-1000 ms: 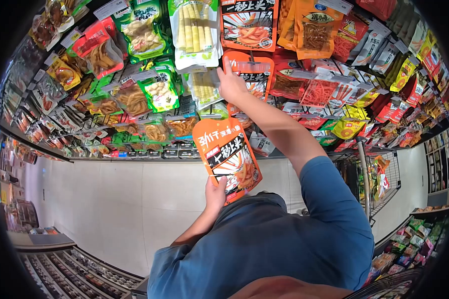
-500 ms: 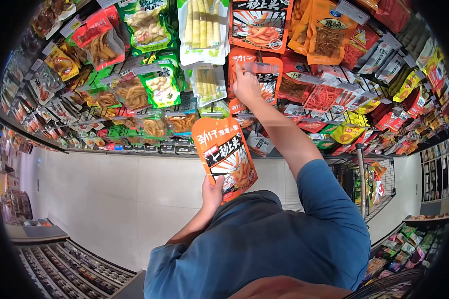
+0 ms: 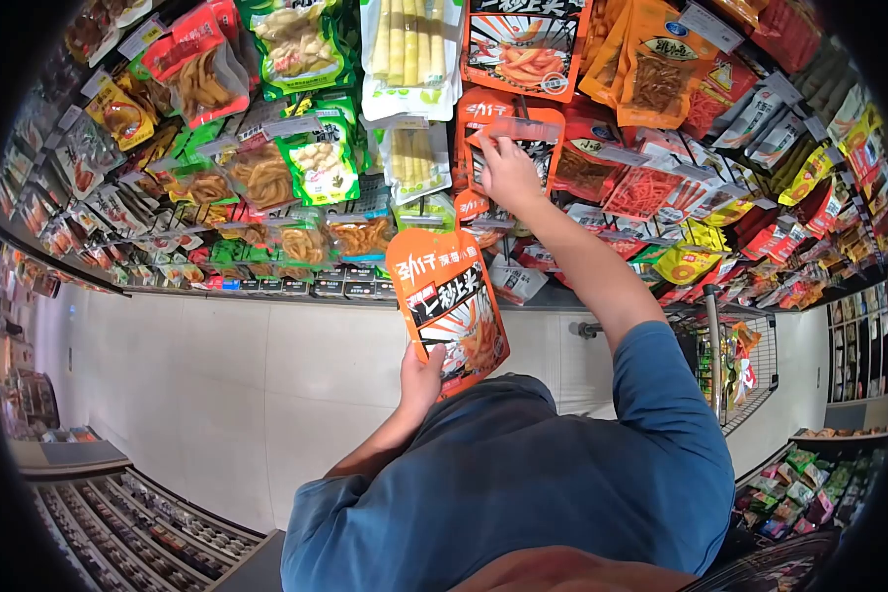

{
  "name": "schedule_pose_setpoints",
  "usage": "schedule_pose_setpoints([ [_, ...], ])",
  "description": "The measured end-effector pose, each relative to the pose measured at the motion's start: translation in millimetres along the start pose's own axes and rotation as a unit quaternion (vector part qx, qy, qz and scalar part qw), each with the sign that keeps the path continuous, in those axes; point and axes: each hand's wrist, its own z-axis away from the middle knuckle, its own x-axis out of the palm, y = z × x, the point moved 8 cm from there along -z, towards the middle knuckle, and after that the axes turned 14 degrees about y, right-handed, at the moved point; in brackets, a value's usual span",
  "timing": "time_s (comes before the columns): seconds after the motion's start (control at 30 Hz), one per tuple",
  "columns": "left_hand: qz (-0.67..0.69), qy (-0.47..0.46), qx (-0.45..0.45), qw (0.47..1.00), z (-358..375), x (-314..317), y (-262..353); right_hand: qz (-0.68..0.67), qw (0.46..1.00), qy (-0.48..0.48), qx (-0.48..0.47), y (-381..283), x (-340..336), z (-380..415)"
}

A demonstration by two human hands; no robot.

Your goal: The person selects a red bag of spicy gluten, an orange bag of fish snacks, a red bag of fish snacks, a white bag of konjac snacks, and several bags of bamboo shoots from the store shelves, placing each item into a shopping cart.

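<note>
My left hand (image 3: 421, 375) grips the lower left edge of an orange snack pouch (image 3: 456, 314), which is held upright in front of my body, its printed front facing me. At the rack, my right hand (image 3: 511, 176) is raised with its fingers apart. Its fingertips are at the lower edge of a clear price-tag holder (image 3: 528, 128), in front of another orange pouch (image 3: 480, 111) that hangs on a hook. Part of that hanging pouch is covered by the hand. Above it hangs a larger orange pouch (image 3: 523, 49) of similar print.
Green-and-white bags (image 3: 411, 59) and green snack bags (image 3: 301, 49) hang to the left. Orange-yellow packets (image 3: 661, 74) and red packets hang to the right. A wire shopping cart (image 3: 760, 380) with packages stands on the tiled floor (image 3: 217, 375) at my right.
My right hand has moved slightly right and down along the tag holder, its index finger less stretched. My left hand still holds the pouch in nearly the same place. The view has shifted slightly.
</note>
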Motion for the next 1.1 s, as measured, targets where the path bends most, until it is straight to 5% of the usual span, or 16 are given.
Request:
schedule_pose_setpoints([
  [0.17,-0.006,0.002,0.001,1.0,0,-2,-1,0.06,0.98,-0.157,0.108,-18,20,-40],
  [0.27,-0.001,0.006,0.009,1.0,0,-2,5,0.071,0.987,-0.115,0.09,-5,50,-50],
  [0.5,0.013,0.014,0.001,1.0,5,-9,2,0.153,0.968,-0.185,0.073,-3,57,-57],
  [0.77,0.034,-0.009,-0.008,0.999,7,-3,8,0.189,0.98,-0.056,0.009,5,59,-56],
  [1.1,0.01,-0.015,-0.001,1.0,4,-7,-5,0.194,0.957,-0.216,0.012,33,60,-10],
])
